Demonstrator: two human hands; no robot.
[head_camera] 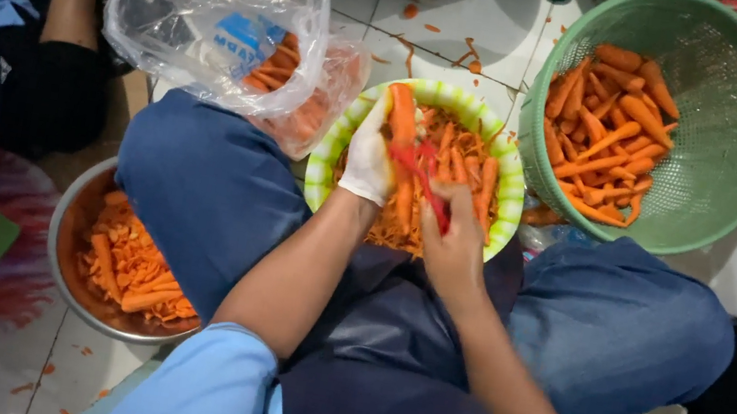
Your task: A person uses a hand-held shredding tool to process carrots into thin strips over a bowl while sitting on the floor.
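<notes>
The gloved left hand [370,160] grips a stiff, probably slippery carrot [402,124] at its lower end; the right hand [451,239] pinches a red peeler [422,171] over the green-rimmed bowl [329,157].

Glossy plastic green basket [729,207], shiny metal bowl [59,273], crinkled clear plastic bag [212,18], matt denim jeans [205,192], smooth white floor tiles [431,51], white cloth glove [367,163]

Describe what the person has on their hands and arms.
The left hand wears a thin white glove that ends at the wrist. The right hand is bare, with no glove. Both forearms are uncovered. A light blue sleeve covers the left upper arm and stops near the elbow. No watch or ring shows.
</notes>
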